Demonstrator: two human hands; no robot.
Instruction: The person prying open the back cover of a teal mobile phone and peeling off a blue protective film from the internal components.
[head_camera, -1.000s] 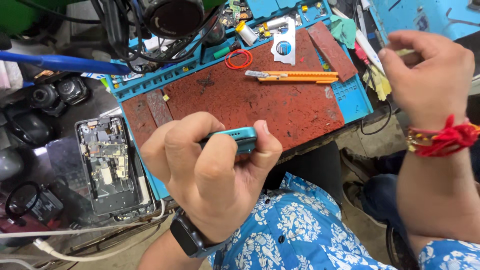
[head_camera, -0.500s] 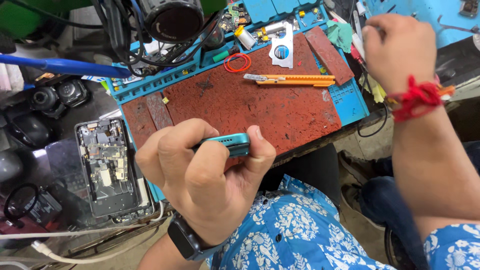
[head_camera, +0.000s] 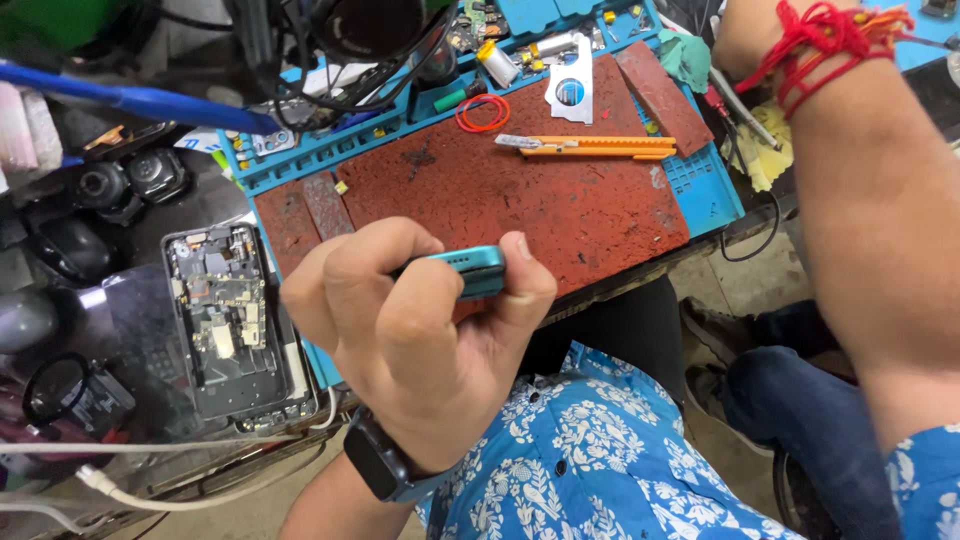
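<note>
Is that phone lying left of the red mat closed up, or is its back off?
Open: the phone lies flat with no back cover, its circuit boards and inner parts exposed inside the dark frame.

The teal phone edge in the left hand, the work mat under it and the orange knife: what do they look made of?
The teal phone body pinched in the left hand looks like smooth painted metal or plastic; its sheen leaves that open. The reddish-brown rectangular mat surface looks like worn, matte rubber or silicone, scuffed and stained. The orange utility knife seems to be glossy plastic with a grey metal blade tip.
</note>
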